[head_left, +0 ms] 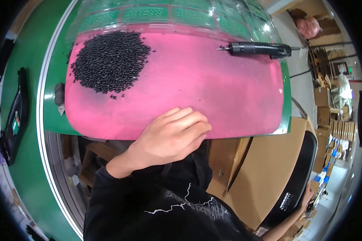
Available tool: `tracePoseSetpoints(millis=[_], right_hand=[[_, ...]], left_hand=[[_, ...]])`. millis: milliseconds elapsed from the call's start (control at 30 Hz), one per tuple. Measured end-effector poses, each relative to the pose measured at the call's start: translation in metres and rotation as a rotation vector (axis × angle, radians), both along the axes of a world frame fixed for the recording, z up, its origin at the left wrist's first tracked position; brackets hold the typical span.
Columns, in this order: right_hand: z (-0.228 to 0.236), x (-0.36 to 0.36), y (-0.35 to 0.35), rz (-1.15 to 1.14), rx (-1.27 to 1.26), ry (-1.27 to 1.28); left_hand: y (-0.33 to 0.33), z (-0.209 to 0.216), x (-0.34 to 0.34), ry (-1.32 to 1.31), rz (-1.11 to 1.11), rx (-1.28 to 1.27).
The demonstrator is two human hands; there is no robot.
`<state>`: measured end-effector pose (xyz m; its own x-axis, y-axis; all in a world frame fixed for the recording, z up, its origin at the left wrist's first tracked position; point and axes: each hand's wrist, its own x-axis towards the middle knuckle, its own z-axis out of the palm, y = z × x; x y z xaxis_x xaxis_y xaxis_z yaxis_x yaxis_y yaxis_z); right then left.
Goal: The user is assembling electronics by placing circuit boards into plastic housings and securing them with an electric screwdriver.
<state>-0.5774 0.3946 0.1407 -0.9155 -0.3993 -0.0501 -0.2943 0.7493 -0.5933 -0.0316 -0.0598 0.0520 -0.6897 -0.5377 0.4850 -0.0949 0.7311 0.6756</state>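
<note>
My left hand (173,134) is over the near edge of a pink mat (213,88), its fingers curled together. Whatever may be inside it is hidden. Far out at the lower right, my right hand (307,197) grips the edge of a long, black, smooth panel (295,176) that stands beside an open cardboard box (265,164). A big pile of small black screws (110,62) covers the mat's far left. At the far right of the mat lies a black electric screwdriver (259,49), bit pointing left, with a cable behind it.
Clear plastic trays (149,15) line the mat's far side. A small dark roll (59,94) lies left of the mat on the green table (54,120). Another black panel (18,116) rests at the far left, near another person's arm. Stacked cardboard (342,130) stands at right.
</note>
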Motion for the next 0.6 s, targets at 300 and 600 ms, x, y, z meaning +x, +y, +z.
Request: tracePoseSetpoints(millis=[300,600], right_hand=[[0.067,0.128,-0.031,-0.011,0.207,0.183],[0.163,0.232,0.01,-0.371,0.027,0.758]], left_hand=[[-0.002,0.003,-0.002,0.042,0.022,0.085],[0.011,0.012,-0.029,0.103,-0.168,0.183]])
